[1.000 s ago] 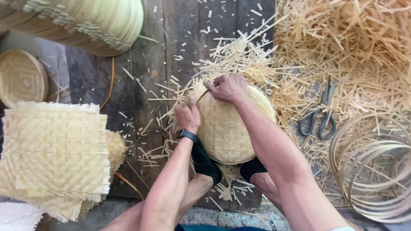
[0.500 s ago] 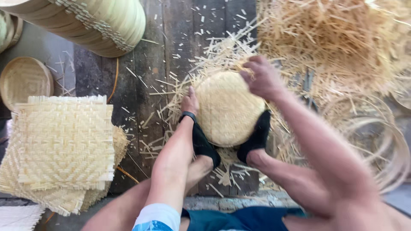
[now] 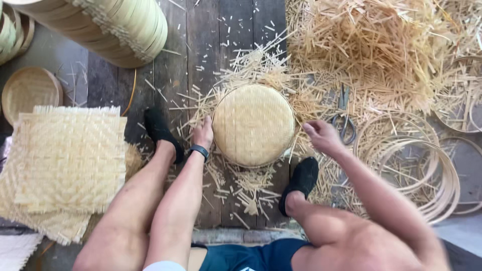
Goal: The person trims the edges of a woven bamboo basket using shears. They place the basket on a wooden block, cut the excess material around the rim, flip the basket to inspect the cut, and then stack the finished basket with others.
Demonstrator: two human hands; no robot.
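Bamboo tray: round pale woven bamboo tray (image 3: 253,124) lies mid-frame on dark plank floor (image 3: 201,45).
Left hand (image 3: 203,133): at 9 o'clock, fingers flat against rim.
Right hand (image 3: 321,135): at 3 o'clock, loosely open, empty.
Scissors (image 3: 344,120): grey, beyond it, amid bamboo hoops (image 3: 416,165).

Round woven bamboo tray (image 3: 253,124) lying face down on dark floor planks (image 3: 201,45) amid cut strips. Left hand (image 3: 203,133) touching its left rim; right hand (image 3: 323,136) just off its right edge, fingers loosely spread, near scissors (image 3: 343,120)
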